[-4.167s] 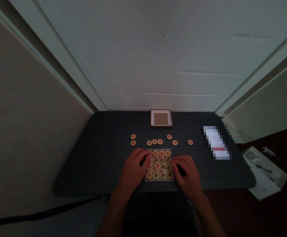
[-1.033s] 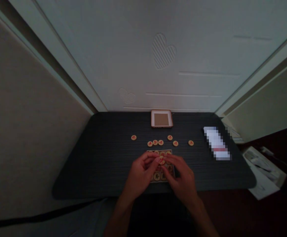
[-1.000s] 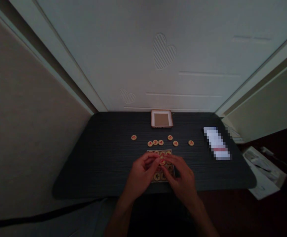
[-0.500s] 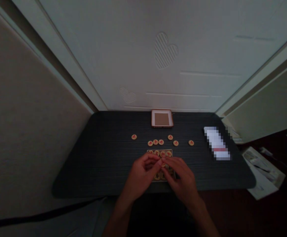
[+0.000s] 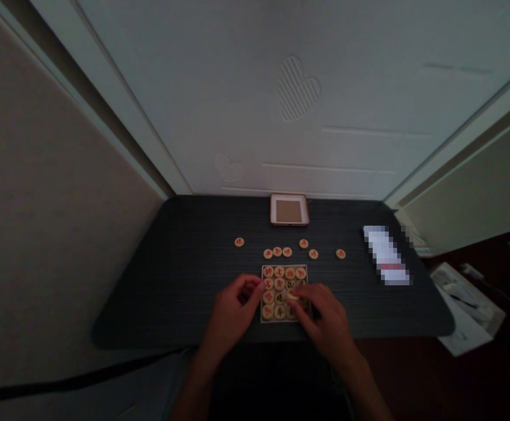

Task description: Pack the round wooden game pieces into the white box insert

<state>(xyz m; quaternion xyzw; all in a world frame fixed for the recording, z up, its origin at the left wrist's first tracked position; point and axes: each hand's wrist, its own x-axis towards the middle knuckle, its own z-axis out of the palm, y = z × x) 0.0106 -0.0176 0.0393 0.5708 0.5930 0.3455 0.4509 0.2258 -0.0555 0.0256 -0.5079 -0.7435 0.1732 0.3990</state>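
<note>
My right hand (image 5: 325, 313) pinches a xiangqi piece (image 5: 292, 296) between thumb and fingertips, over the right half of a shallow box (image 5: 262, 321). Rows of round wooden xiangqi pieces lie in that box, some with red characters like the piece (image 5: 278, 272) at the top, others with dark ones like the piece (image 5: 280, 312) at the bottom. Fingers of the right hand hide part of its right side. My left hand (image 5: 232, 307) is at the box's left edge, fingers curled and slightly apart, with no piece visible in them.
Several red-marked pieces (image 5: 277, 252) lie loose beyond the box on the dark table (image 5: 184, 263). Farther back, against the white door (image 5: 237, 88), sits a box lid (image 5: 273, 216). A pixelated object (image 5: 386, 254) lies at right. A white box (image 5: 469, 310) stands lower, beyond the table's right edge.
My left hand has drawn away to the left from my right hand, uncovering more pieces in the box. The right hand has stayed over the box with a piece between its fingers.
</note>
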